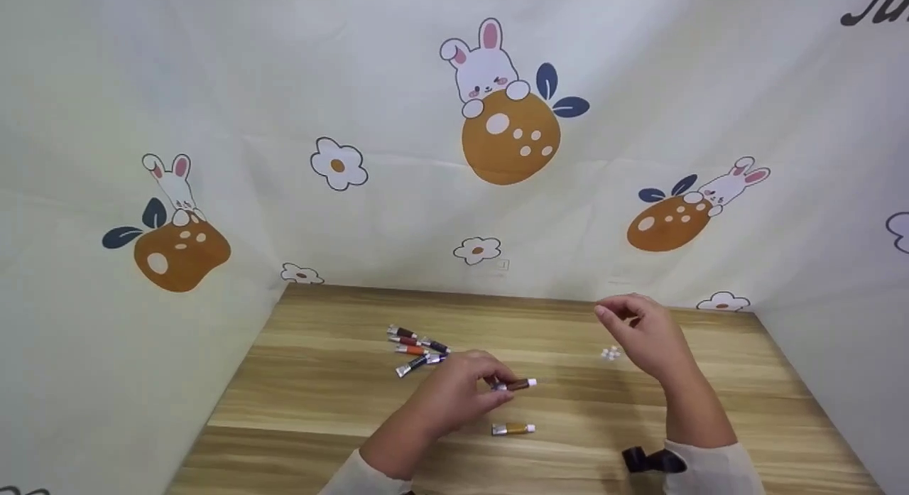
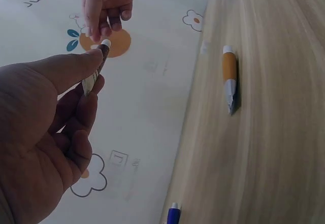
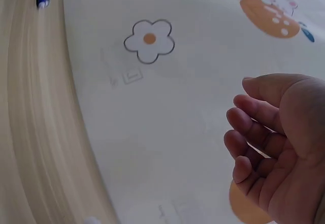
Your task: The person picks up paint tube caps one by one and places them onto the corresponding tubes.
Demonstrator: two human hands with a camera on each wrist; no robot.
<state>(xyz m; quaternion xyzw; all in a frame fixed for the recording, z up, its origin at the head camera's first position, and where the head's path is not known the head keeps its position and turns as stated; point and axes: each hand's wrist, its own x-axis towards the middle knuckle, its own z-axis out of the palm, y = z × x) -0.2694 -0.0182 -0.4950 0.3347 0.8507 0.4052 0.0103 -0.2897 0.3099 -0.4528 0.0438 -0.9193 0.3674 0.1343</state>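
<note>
I'm mid-way through handling the small paint tubes on the wooden table point(image 1: 341, 417). My left hand point(image 1: 454, 395) sits at centre frame and pinches a brown tube point(image 1: 517, 385) between thumb and curled fingers; the left wrist view shows that same tube point(image 2: 96, 66) gripped near its crimped end, its white cap pointing away toward my other hand. My right hand point(image 1: 643, 335), right of centre, is lifted off the table with fingers loosely bent and nothing in them; the right wrist view confirms an empty, relaxed palm point(image 3: 284, 142).

I judge the step in hand to be taking the cap off, or passing the tube across. Next, I think the right fingers must close in on the cap while the left keeps the tube steady.

An ochre tube point(image 1: 513, 429) lies just below the left hand. A cluster of tubes point(image 1: 415, 349) lies left of centre. Some small white bits point(image 1: 611, 353) sit by the right hand; I can't tell what they are.
</note>
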